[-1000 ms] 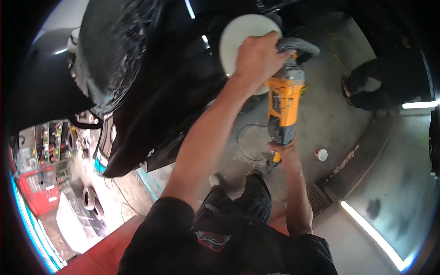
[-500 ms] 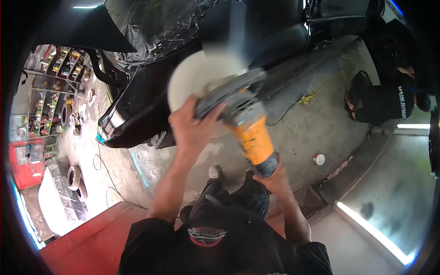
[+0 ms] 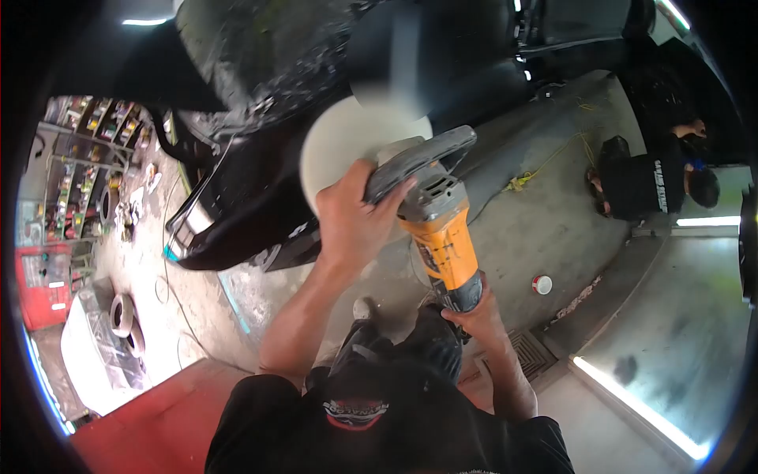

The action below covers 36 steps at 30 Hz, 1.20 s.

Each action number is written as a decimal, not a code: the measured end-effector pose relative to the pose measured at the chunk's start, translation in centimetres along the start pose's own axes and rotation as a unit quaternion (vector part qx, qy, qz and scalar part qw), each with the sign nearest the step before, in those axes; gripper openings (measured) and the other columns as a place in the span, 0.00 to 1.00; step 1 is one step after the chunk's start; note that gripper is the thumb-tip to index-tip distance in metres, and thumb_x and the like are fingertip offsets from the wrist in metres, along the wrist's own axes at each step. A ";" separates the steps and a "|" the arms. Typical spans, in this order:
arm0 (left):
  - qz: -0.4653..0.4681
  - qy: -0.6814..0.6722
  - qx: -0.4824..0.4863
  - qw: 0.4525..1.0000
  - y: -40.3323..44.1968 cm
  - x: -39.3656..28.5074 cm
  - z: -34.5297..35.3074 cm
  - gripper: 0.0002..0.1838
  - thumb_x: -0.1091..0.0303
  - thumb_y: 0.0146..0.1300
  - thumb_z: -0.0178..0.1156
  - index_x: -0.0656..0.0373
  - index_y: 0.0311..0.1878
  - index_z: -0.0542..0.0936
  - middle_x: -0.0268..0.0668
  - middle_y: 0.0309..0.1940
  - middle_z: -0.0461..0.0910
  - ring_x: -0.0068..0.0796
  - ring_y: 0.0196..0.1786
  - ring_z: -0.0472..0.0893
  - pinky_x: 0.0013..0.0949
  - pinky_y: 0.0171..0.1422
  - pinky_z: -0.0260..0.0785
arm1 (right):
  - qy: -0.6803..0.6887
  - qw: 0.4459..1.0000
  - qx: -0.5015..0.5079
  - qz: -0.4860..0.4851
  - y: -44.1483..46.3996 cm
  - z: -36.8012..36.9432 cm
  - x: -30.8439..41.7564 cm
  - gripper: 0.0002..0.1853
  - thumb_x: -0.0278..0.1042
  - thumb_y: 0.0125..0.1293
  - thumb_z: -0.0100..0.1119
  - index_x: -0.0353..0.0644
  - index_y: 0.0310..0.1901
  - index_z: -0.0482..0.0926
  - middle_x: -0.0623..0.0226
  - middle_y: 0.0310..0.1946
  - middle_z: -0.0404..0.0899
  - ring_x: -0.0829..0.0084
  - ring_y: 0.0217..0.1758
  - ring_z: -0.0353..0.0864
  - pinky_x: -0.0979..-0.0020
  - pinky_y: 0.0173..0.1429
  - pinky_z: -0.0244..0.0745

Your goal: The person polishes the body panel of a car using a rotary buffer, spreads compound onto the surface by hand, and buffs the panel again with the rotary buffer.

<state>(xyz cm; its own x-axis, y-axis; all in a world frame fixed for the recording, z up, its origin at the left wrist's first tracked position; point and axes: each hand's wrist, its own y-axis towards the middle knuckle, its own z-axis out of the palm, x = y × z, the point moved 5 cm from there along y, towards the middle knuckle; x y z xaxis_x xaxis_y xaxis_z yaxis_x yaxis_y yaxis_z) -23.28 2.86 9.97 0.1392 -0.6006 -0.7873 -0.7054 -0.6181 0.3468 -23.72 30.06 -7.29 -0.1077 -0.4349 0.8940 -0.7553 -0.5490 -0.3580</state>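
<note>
Above a grey floor (image 3: 553, 229), beside a black car (image 3: 253, 189), is a yellow-and-black polisher (image 3: 446, 241), its pale round pad (image 3: 335, 154) toward the car, the left hand (image 3: 350, 217) wrapped around its front handle (image 3: 424, 161), the right hand (image 3: 479, 314) gripping its rear end (image 3: 463, 294), a small white-topped tub (image 3: 542, 284) at right

Bright strip (image 3: 639, 408): we see an overexposed white bar at lower right.
Left floor (image 3: 193, 296): we find strong light washing out detail.
Black panel (image 3: 450, 47): we note deep shade crossed by a hazy pale streak.
Pad (image 3: 339, 150): we observe a smeared upper edge.
Frame rim: we see blackened corners and wide-angle bowing.
</note>
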 end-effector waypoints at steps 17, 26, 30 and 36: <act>0.167 0.017 0.089 0.982 14.5 -10.6 22.0 0.20 0.58 0.56 0.75 0.67 0.33 0.80 0.50 0.20 0.80 0.45 0.23 0.82 0.35 0.29 0.73 | 0.191 0.974 -0.115 0.036 11.9 -15.1 -1.1 0.39 0.17 0.43 0.78 0.34 0.60 0.69 0.67 0.41 0.79 0.75 0.42 0.79 0.71 0.45 0.81; 0.262 0.002 0.044 0.964 22.2 -15.8 20.6 0.21 0.51 0.56 0.73 0.63 0.38 0.83 0.47 0.26 0.84 0.49 0.34 0.85 0.46 0.39 0.78 | 0.250 0.957 -0.133 -0.061 15.6 -17.1 7.2 0.33 0.12 0.42 0.73 0.35 0.53 0.71 0.67 0.33 0.80 0.74 0.30 0.78 0.71 0.34 0.76; 0.281 0.010 -0.002 0.960 24.6 -17.9 19.0 0.24 0.48 0.56 0.73 0.63 0.40 0.84 0.48 0.27 0.84 0.51 0.35 0.85 0.45 0.42 0.79 | 0.264 0.953 -0.107 -0.106 17.8 -18.1 10.2 0.31 0.12 0.41 0.72 0.38 0.49 0.71 0.65 0.28 0.79 0.73 0.24 0.77 0.71 0.29 0.72; 0.192 0.021 0.042 0.980 19.2 -13.4 14.0 0.23 0.52 0.57 0.73 0.65 0.37 0.83 0.48 0.27 0.84 0.47 0.33 0.85 0.39 0.40 0.76 | 0.181 0.971 -0.134 -0.084 14.3 -14.1 7.5 0.32 0.19 0.44 0.76 0.33 0.53 0.71 0.63 0.36 0.83 0.71 0.33 0.82 0.66 0.39 0.79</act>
<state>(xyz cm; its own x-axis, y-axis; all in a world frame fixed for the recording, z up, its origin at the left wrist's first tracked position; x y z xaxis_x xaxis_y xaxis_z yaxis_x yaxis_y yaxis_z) -48.46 6.17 20.06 -0.1211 -0.8027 -0.5839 -0.7663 -0.2983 0.5690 -44.41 29.01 -1.88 -0.1531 -0.0490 0.9870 -0.9174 -0.3644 -0.1604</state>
